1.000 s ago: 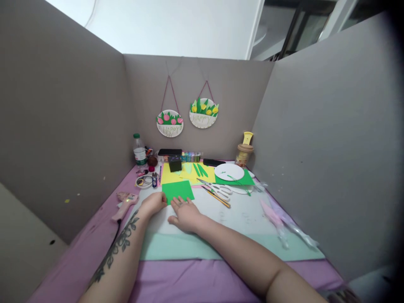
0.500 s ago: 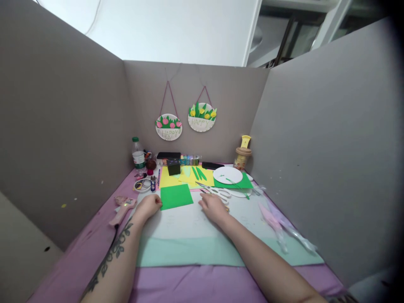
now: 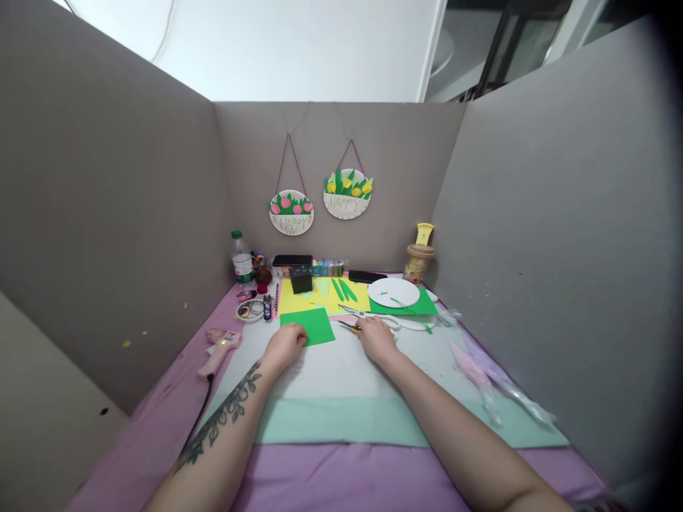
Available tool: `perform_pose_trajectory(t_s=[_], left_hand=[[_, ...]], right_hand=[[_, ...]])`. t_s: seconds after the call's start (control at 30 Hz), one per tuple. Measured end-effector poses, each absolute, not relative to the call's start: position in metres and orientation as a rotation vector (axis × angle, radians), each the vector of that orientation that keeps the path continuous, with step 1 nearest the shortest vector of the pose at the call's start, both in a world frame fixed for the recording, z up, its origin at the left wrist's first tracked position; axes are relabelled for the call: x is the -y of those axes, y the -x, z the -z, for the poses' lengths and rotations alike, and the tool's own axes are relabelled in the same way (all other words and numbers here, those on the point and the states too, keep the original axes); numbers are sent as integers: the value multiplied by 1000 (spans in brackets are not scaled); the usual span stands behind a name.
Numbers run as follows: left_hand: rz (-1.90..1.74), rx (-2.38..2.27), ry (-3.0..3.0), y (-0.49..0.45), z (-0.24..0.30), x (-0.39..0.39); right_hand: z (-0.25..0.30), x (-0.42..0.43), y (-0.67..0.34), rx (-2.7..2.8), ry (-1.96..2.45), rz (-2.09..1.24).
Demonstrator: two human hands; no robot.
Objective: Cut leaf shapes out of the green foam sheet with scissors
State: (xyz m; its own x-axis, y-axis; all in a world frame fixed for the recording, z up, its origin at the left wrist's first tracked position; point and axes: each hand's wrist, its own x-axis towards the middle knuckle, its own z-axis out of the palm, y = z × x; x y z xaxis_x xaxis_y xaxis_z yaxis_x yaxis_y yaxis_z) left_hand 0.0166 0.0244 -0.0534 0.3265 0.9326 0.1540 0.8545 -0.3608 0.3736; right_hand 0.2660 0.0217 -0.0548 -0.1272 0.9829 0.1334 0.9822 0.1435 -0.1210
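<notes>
A rectangular sheet of green paper lies on the white work surface in front of me. My left hand is closed, with its curled fingers on the sheet's lower left part, covering that corner. To the right of the sheet, my right hand has its fingers closed around a slim dark-tipped pencil with some yellow on it; most of its length is hidden under the hand. White-handled scissors lie just beyond the right fingers. Cut green leaf shapes rest on yellow paper behind.
A pink glue gun and a tape roll lie left. Paper plates and green strips sit at right, near plastic-wrapped items. A bottle and a lidded cup stand behind. Two plate decorations hang on the grey wall.
My left hand has moved from the green sheet's left edge onto its lower left part. My right fingers have closed on the pencil. The view has shifted slightly.
</notes>
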Motion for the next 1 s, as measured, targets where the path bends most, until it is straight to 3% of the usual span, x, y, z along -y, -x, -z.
perform_pose_trajectory(t_s=[0.5, 1.0], left_hand=[[-359, -1303, -2600, -17, 67, -29], [-294, -1339, -2546, -23, 69, -32]], right_hand=[[58, -14, -266, 2459, 1711, -106], [60, -16, -270, 2473, 1674, -186]])
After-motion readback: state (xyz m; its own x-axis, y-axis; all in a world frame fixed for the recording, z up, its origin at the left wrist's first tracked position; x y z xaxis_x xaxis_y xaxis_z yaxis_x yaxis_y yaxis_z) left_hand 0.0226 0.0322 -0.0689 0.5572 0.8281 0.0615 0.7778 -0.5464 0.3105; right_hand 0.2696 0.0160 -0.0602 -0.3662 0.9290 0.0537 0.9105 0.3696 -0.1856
